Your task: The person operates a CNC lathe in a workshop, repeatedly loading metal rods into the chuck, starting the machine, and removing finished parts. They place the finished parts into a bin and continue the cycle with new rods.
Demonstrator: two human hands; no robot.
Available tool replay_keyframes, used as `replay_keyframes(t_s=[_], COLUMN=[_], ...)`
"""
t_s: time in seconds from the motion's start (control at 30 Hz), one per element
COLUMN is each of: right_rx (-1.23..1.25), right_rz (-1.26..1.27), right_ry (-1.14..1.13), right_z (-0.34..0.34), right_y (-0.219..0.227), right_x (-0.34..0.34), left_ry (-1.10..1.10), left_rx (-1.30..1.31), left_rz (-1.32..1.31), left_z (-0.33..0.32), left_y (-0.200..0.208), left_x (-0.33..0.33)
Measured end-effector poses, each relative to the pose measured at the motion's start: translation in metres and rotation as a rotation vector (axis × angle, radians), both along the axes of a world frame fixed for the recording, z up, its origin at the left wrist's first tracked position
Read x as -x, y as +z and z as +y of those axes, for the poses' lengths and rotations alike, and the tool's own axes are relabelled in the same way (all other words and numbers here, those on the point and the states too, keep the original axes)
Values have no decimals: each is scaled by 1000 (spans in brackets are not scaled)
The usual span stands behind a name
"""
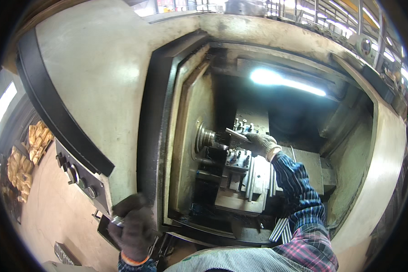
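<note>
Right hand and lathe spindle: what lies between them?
In the head view, a metal rod held by the right hand juts toward the spindle; depth is unclear.

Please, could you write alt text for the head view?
A gloved right hand holds a metal rod near the spindle inside a lit lathe-like machine. The left hand, in a dark glove, is outside, near the control panel.

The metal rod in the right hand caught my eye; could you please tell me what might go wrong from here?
The gloved right hand is near the round chuck; if that spun, it might catch the hand. The metal rod could knock against the bolted block close by. More rods lie by the right sleeve, which might nudge them.
</note>
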State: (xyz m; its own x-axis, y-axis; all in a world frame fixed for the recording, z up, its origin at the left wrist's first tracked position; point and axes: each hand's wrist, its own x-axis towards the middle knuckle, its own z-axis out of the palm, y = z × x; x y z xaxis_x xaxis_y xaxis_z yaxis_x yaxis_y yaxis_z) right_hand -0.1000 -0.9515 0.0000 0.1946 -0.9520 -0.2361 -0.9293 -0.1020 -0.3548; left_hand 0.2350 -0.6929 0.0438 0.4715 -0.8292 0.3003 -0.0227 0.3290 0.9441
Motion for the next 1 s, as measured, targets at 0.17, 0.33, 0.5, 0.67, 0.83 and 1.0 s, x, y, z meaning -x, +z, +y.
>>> replay_keyframes(t_s=[0.17, 0.33, 0.5, 0.67, 0.83, 1.0], right_rx=[120, 104, 81, 102, -29, -112], right_rz=[115, 41, -73, 64, 431, 430], right_ry=[293, 376, 398, 340, 84, 133], right_z=[-98, -129, -131, -113, -70, -73], right_y=[-88, -120, -121, -106, -40, -82], right_x=[-24, -24, -19, -45, -16, 57], left_ry=[210, 610, 801, 780, 748, 1040], left_rx=[83, -108, -114, -6, 177, 207], left_rz=[-6, -134, -388, -259, -414, -1313], left_z=[74, 96, 93, 26, -29, -45], left_y=[-15, -19, -35, -31, -36, -34], left_x=[-72, -102, -146, -154, -142, -139])
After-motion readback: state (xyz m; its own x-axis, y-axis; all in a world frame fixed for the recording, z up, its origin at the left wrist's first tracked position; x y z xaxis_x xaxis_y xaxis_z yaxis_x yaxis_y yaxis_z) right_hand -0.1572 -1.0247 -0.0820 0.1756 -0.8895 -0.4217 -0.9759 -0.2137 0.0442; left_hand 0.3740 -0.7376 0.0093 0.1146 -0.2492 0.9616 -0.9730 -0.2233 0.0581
